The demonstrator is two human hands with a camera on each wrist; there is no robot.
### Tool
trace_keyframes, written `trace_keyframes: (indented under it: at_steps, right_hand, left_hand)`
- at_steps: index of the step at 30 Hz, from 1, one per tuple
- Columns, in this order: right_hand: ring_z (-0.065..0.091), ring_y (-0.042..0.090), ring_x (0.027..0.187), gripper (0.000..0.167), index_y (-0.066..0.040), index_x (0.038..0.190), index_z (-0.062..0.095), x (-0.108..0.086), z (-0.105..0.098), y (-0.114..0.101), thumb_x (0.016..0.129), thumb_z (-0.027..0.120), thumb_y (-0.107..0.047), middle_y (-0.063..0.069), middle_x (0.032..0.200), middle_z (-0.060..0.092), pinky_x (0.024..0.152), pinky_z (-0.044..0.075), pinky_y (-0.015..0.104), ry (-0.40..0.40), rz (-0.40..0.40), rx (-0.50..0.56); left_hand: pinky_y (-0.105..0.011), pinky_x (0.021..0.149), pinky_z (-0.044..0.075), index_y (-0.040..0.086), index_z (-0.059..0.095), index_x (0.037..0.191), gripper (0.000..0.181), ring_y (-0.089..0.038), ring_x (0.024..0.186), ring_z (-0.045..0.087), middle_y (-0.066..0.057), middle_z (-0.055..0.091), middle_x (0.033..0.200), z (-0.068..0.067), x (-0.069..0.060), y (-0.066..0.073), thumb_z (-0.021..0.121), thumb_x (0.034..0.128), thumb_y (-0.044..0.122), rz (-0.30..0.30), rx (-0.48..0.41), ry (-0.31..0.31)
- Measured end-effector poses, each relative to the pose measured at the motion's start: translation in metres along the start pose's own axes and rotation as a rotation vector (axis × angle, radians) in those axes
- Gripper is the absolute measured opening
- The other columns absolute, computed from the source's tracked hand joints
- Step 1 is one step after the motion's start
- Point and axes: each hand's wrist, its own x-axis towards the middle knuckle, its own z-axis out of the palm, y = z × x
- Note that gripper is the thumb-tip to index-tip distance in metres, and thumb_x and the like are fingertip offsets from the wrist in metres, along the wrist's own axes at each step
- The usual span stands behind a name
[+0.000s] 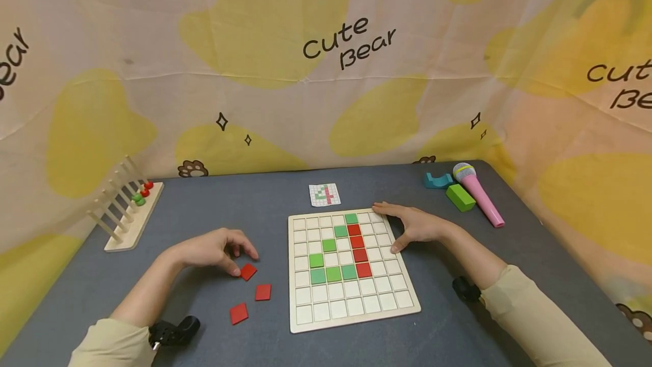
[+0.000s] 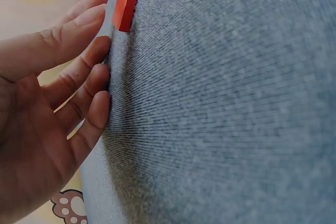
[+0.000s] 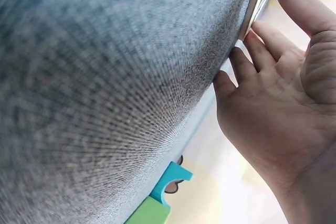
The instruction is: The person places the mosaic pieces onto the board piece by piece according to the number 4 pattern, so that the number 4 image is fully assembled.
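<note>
A wooden grid board lies mid-table, with several green tiles and a column of several red tiles in its squares. Left of it are three loose red tiles. My left hand hovers low beside the farthest loose red tile, its fingers loosely bent. In the left wrist view, that red tile sits just past the thumb tip, with nothing held. My right hand rests at the board's upper right edge, thumb and fingers spread along it; the right wrist view shows the fingers fairly straight against that edge.
Behind the board lies a small pattern card. A wooden peg stand with red and green beads stands at the left. Far right are a pink toy microphone, a green block and a blue curved block. A fabric backdrop borders the table.
</note>
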Motion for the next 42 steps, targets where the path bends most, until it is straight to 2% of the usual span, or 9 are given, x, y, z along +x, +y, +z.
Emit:
trace_keyframes:
  at_steps: [8, 20, 28, 35, 42]
  right_hand:
    - [0.013, 0.040, 0.154, 0.108, -0.009, 0.155, 0.031, -0.001, 0.001, 0.001, 0.067, 0.088, -0.036, 0.017, 0.165, 0.020, 0.118, 0.016, 0.067, 0.005, 0.000, -0.001]
    - [0.014, 0.039, 0.154, 0.109, -0.009, 0.155, 0.030, 0.000, 0.001, 0.001, 0.067, 0.088, -0.036, 0.016, 0.165, 0.020, 0.118, 0.017, 0.066, 0.004, 0.001, -0.010]
    - [0.014, 0.040, 0.154, 0.109, -0.009, 0.155, 0.030, 0.000, 0.001, 0.000, 0.067, 0.088, -0.035, 0.017, 0.165, 0.019, 0.119, 0.017, 0.066, 0.003, 0.000, -0.015]
    - [0.014, 0.039, 0.154, 0.109, -0.009, 0.155, 0.031, 0.000, 0.001, 0.000, 0.067, 0.088, -0.035, 0.017, 0.165, 0.020, 0.119, 0.017, 0.066, 0.004, 0.003, -0.017]
    - [0.013, 0.039, 0.154, 0.109, -0.010, 0.155, 0.030, 0.000, 0.001, 0.000, 0.067, 0.088, -0.035, 0.016, 0.165, 0.019, 0.119, 0.017, 0.066, 0.005, 0.007, -0.009]
  left_hand:
    - [-0.021, 0.072, 0.040, 0.014, 0.074, 0.110, 0.039, -0.012, 0.087, 0.046, -0.009, 0.060, 0.107, 0.002, -0.003, -0.001, 0.083, 0.0723, 0.016, 0.039, -0.011, -0.017]
    - [-0.023, 0.075, 0.039, 0.016, 0.076, 0.105, 0.033, -0.010, 0.087, 0.046, -0.005, 0.060, 0.104, 0.010, -0.003, -0.005, 0.083, 0.0740, 0.022, 0.070, 0.012, 0.034]
    - [-0.023, 0.075, 0.041, 0.017, 0.077, 0.102, 0.029, -0.008, 0.087, 0.047, -0.003, 0.059, 0.102, 0.014, -0.002, -0.006, 0.083, 0.0739, 0.022, 0.052, 0.022, 0.076]
    - [-0.024, 0.075, 0.040, 0.019, 0.077, 0.099, 0.026, -0.008, 0.087, 0.046, -0.002, 0.059, 0.101, 0.015, -0.001, -0.004, 0.083, 0.0741, 0.023, 0.031, 0.044, 0.083]
    - [-0.023, 0.072, 0.039, 0.018, 0.070, 0.093, 0.025, -0.008, 0.083, 0.048, -0.001, 0.058, 0.091, 0.014, 0.000, -0.001, 0.084, 0.0721, 0.020, 0.021, 0.102, 0.128]
